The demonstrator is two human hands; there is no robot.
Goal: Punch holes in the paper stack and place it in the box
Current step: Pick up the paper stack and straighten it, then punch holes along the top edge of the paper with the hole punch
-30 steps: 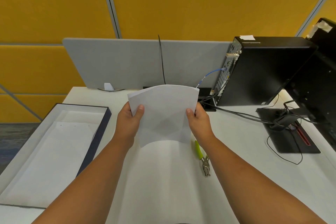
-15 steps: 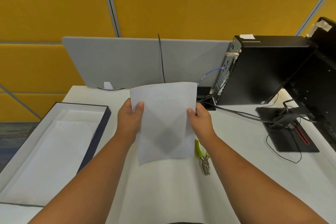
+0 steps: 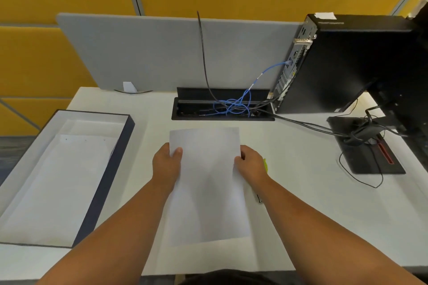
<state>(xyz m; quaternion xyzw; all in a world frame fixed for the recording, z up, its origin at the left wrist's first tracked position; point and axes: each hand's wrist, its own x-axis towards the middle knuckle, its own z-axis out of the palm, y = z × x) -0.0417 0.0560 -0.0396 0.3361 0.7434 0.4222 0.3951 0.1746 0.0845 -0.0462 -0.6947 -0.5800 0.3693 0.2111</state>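
Both hands hold the paper stack by its long edges over the desk, straight in front of the person. The left hand pinches the left edge with its thumb on top, and the right hand grips the right edge with its fingers curled round it. The sheets lie nearly flat, and whether they rest on the desk or hang just above it is hard to tell.

No holes show along the stack's far edge, so the punching step seems not yet done. The punch pliers lie just beside the right hand, mostly hidden by it. The box sits to the left and already holds punched sheets.

Next, the right hand would likely have to let go, take the pliers and bite along the far edge.
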